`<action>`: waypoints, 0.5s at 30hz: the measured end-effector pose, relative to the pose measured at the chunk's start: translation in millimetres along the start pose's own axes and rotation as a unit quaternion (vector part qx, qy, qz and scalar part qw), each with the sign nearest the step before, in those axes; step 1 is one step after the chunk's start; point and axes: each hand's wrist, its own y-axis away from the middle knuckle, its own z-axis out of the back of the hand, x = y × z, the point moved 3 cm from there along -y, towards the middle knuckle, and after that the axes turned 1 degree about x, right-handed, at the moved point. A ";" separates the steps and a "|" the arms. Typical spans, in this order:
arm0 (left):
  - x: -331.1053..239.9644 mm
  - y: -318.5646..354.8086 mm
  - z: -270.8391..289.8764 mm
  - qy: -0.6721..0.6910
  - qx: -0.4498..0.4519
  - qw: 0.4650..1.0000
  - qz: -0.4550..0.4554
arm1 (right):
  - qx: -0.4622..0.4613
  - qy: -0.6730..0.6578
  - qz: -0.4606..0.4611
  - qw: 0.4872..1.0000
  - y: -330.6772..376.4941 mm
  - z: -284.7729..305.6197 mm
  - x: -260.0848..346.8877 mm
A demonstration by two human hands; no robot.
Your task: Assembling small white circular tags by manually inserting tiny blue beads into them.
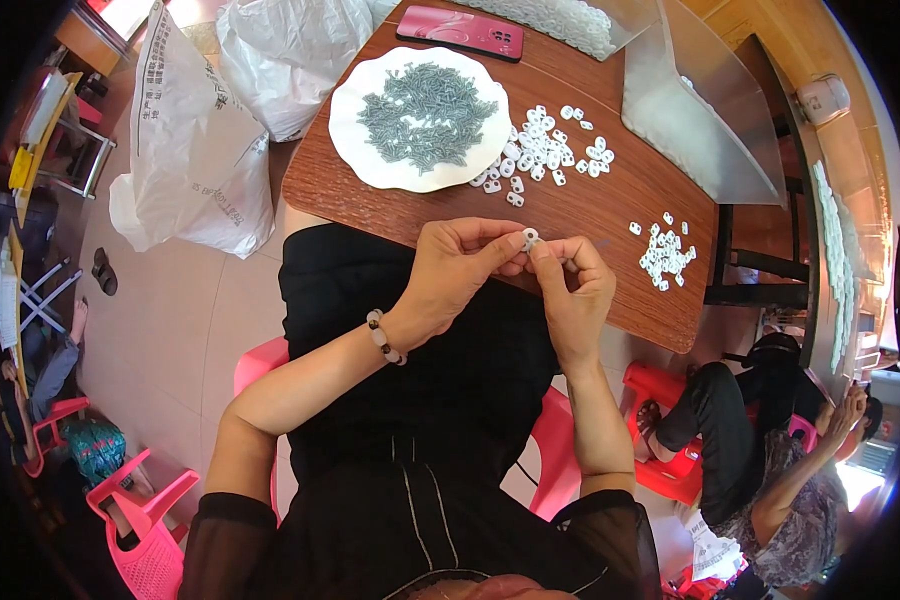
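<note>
Close together at the table's front edge, both my hands meet on one small white plastic piece with a round hole. My left hand pinches it from the left between thumb and fingers. From the other side my right hand presses thumb and fingertips against it; whether a second small part sits in those fingers is hidden. Just beyond, a white scalloped plate carries many small grey pins. Loose white plastic pieces lie right of the plate, and a separate pile of white pieces lies farther right.
A pink phone lies behind the plate on the brown wooden table. Clear plastic bins stand at the back right. White sacks rest on the floor at left. Another person sits at right; pink chairs stand around.
</note>
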 end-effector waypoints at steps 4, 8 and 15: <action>-6.5 -0.8 0.1 0.000 0.022 1.000 0.011 | 0.044 -0.051 -0.029 0.997 -3.6 3.9 4.3; -14.2 0.0 -1.3 0.004 0.053 0.998 0.032 | 0.090 -0.111 -0.024 0.989 -5.9 4.9 7.7; -24.1 1.6 -1.7 -0.012 0.097 0.994 0.046 | 0.205 -0.070 0.028 0.976 -7.0 6.3 18.5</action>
